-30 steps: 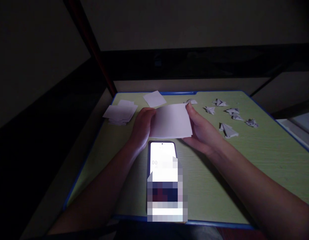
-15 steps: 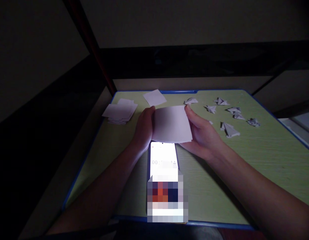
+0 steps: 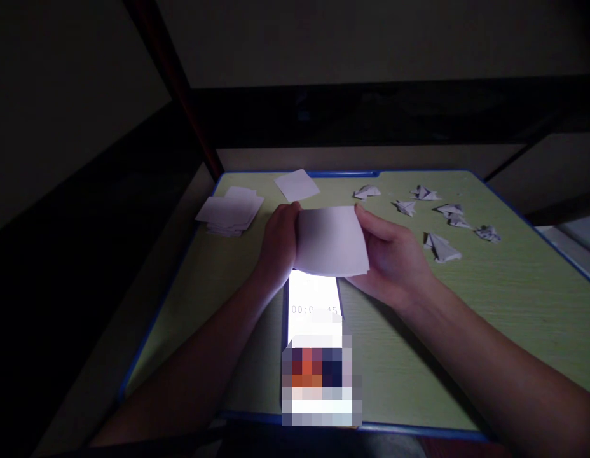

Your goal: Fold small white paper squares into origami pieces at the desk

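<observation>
A small stack of square white paper sheets [image 3: 331, 240] is held up between both hands over the table, its near edge bowed slightly downward. My left hand [image 3: 278, 245] grips its left side, fingers curled along the edge. On the right side, my right hand [image 3: 393, 254] holds it with the thumb at the far right corner and the other fingers hidden underneath. Just below the paper lies a phone [image 3: 314, 299] with a bright screen showing timer digits; its lower part is blurred out by blocks.
More white sheets [image 3: 231, 213] lie in an uneven pile at the far left, and a single sheet [image 3: 297, 184] rests near the back edge. Several small folded paper pieces [image 3: 442, 247] are scattered at the right. The green table [image 3: 490, 331] has a blue rim.
The held stack and both hands have shifted very slightly right and nearer, and the paper's near edge bows a little more. The timer digits have gone up.
</observation>
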The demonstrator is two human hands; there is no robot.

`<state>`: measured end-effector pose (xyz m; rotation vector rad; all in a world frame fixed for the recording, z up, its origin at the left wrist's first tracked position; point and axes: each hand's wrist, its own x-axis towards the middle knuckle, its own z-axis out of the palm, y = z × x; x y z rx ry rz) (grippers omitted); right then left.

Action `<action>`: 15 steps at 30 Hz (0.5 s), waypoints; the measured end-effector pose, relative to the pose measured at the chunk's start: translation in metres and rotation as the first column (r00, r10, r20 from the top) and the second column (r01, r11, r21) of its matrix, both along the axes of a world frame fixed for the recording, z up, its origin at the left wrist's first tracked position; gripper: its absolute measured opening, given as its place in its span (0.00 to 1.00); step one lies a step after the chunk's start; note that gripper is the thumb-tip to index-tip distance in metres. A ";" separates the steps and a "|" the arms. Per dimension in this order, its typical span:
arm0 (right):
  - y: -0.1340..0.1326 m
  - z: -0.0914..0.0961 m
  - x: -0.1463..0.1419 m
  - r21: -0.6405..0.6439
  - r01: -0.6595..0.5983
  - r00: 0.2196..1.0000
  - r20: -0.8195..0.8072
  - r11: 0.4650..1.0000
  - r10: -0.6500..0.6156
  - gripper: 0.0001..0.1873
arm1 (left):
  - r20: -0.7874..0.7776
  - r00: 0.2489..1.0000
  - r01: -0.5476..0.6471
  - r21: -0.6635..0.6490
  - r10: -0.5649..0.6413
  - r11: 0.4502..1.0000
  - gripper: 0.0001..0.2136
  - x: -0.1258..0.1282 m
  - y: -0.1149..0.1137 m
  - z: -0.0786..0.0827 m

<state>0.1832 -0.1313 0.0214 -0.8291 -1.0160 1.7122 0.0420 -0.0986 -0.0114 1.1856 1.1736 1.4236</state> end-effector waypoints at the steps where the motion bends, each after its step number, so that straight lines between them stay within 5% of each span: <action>1: 0.000 0.000 0.000 -0.015 -0.003 1.000 -0.016 1.000 0.003 0.16 | -0.003 1.000 -0.006 0.003 0.006 1.000 0.12 0.000 -0.001 0.001; 15: -0.002 0.001 -0.001 -0.083 -0.009 0.999 -0.049 0.997 0.004 0.12 | -0.087 0.996 -0.027 0.036 0.030 0.999 0.12 0.002 -0.007 0.008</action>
